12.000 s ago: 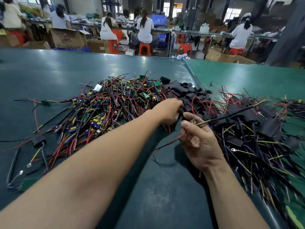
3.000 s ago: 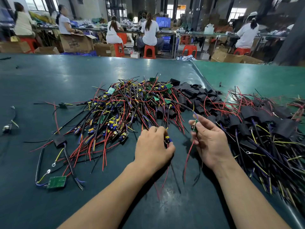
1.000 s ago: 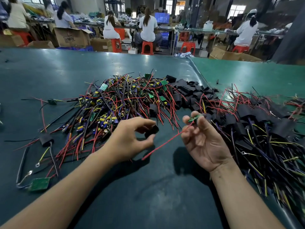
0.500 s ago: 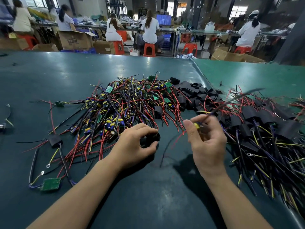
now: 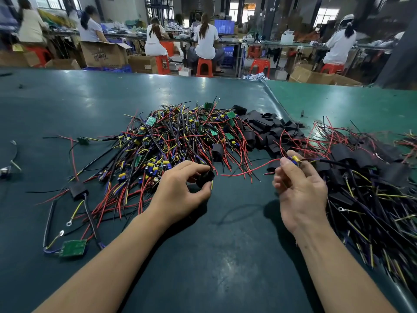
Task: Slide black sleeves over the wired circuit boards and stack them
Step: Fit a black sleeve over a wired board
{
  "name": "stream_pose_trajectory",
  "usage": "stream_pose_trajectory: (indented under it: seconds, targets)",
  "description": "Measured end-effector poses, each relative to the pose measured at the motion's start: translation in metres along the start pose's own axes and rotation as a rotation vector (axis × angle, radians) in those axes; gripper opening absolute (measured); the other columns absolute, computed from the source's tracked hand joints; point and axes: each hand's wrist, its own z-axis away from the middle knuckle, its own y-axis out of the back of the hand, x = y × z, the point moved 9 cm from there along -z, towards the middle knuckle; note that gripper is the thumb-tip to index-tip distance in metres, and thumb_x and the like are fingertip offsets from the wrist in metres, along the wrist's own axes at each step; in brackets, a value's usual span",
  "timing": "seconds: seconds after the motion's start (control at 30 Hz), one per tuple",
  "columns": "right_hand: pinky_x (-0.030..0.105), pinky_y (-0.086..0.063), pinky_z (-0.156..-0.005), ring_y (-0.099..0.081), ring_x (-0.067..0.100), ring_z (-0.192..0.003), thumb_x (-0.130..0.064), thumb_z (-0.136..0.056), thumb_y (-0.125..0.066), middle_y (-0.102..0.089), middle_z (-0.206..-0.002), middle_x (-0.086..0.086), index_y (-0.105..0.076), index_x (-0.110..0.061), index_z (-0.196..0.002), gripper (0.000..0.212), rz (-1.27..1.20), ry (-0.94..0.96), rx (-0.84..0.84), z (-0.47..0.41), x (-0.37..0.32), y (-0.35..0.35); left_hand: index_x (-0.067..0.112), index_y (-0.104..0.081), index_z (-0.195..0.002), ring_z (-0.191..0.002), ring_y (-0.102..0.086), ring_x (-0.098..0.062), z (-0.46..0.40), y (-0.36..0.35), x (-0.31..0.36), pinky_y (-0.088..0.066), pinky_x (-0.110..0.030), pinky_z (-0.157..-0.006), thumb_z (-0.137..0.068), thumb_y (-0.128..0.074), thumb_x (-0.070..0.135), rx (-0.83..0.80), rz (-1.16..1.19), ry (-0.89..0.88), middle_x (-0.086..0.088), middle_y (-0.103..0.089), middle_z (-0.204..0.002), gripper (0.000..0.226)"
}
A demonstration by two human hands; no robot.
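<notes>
My left hand (image 5: 180,190) pinches a black sleeve (image 5: 205,177) between thumb and fingers, just above the green table. My right hand (image 5: 300,184) holds a wired circuit board (image 5: 295,159) at its fingertips; the board's red wire (image 5: 248,171) trails left toward the sleeve and a dark wire runs off to the right. The two hands are a short gap apart. Behind them lies a heap of bare wired boards (image 5: 171,141), with a pile of loose black sleeves (image 5: 266,129) beside it. Sleeved boards (image 5: 365,168) are heaped at the right.
A loose green board (image 5: 73,248) with wires and a sleeved piece (image 5: 77,190) lie at the front left. The table's seam (image 5: 274,98) runs behind the piles. Several people sit on red stools at benches far behind, among cardboard boxes (image 5: 102,54).
My right hand has turned and moved slightly right, and the board's red wire now stretches toward the left hand. My left hand still pinches the black sleeve, almost in the same place.
</notes>
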Motion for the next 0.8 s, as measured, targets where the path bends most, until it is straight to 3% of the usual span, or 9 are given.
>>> stream_pose_trajectory:
  seconds: [0.2,0.3,0.43,0.6,0.8]
  targets:
    - [0.025,-0.053,-0.05,-0.066,0.019,-0.058,0.004,-0.092,-0.061,-0.065,-0.077,0.009,-0.052,-0.014,-0.096,0.021,0.064,0.039,-0.031,0.0032,0.0001,-0.0057,0.006,-0.074,-0.106,-0.085,-0.067,-0.014,-0.0005,-0.0005,-0.0009,-0.055,-0.034,-0.081,-0.076,-0.078,0.005,-0.002,0.012,-0.01,-0.002,-0.069,-0.095,0.03]
    - [0.027,-0.057,-0.058,-0.07,0.027,-0.062,0.011,-0.092,-0.057,-0.069,-0.073,0.012,-0.047,-0.013,-0.095,0.026,0.029,0.053,-0.059,0.0036,0.0002,-0.0087,0.006,-0.074,-0.105,-0.084,-0.067,-0.013,-0.0007,-0.0008,-0.0006,-0.055,-0.032,-0.081,-0.076,-0.079,0.005,0.001,0.01,-0.022,-0.001,-0.069,-0.095,0.03]
    - [0.029,-0.058,-0.067,-0.072,0.031,-0.075,0.014,-0.091,-0.055,-0.069,-0.095,0.019,-0.045,-0.013,-0.095,0.029,-0.011,0.064,-0.063,0.0023,-0.0011,-0.0077,0.007,-0.074,-0.103,-0.081,-0.066,-0.01,-0.0009,-0.0002,-0.0006,-0.054,-0.028,-0.08,-0.075,-0.079,0.003,0.023,0.03,-0.027,0.0,-0.069,-0.093,0.029]
    - [0.026,-0.058,-0.065,-0.073,0.026,-0.07,0.012,-0.091,-0.057,-0.074,-0.077,0.015,-0.044,-0.014,-0.095,0.03,-0.031,0.063,-0.056,0.0007,-0.0021,-0.0062,0.006,-0.074,-0.104,-0.082,-0.066,-0.011,-0.0021,0.0004,0.0006,-0.055,-0.029,-0.08,-0.075,-0.078,0.002,0.027,0.052,-0.037,-0.001,-0.069,-0.094,0.03]
    - [0.024,-0.058,-0.061,-0.072,0.022,-0.065,0.012,-0.09,-0.058,-0.073,-0.07,0.01,-0.045,-0.014,-0.094,0.029,-0.043,0.046,-0.044,0.0011,-0.0001,-0.0068,0.004,-0.073,-0.105,-0.083,-0.067,-0.012,-0.0021,0.0017,0.0072,-0.056,-0.029,-0.081,-0.075,-0.078,-0.001,0.015,0.089,-0.073,-0.003,-0.07,-0.096,0.031]
